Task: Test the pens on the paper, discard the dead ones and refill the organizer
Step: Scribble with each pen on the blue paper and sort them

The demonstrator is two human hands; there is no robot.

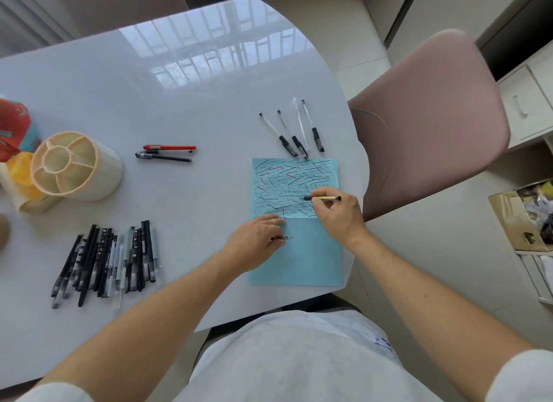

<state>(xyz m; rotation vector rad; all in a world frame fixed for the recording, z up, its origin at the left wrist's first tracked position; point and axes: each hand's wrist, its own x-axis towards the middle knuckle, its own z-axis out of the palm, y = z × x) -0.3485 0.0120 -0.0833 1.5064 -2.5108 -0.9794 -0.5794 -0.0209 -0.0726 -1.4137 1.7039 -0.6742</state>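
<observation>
The worktop is carrying all the task items, and a pink chair is standing beside its right edge. The blue paper is lying flat near the front edge; its far half is showing dense test strokes. Being thin and light, it is likely to slide on the glossy surface, so it needs holding down during each stroke.

The organizer, a cream cup with a central well and ring compartments, is lying on its side at the left and looks empty. It should be set upright by its outer wall before refilling.

A large batch of dark pens is lying side by side at the front left. Four clear pens are resting just beyond the paper, and a red pen with two black ones is lying near the centre.

The left hand is pressing the paper with fingers extended, while a small dark piece, probably a pen cap, is being held beneath them. The right hand is pinching a slim yellow pen at mid-barrel, tip on the paper. Pens are rigid, light and prone to rolling; the barrel near the tip is the best place to grasp.
</observation>
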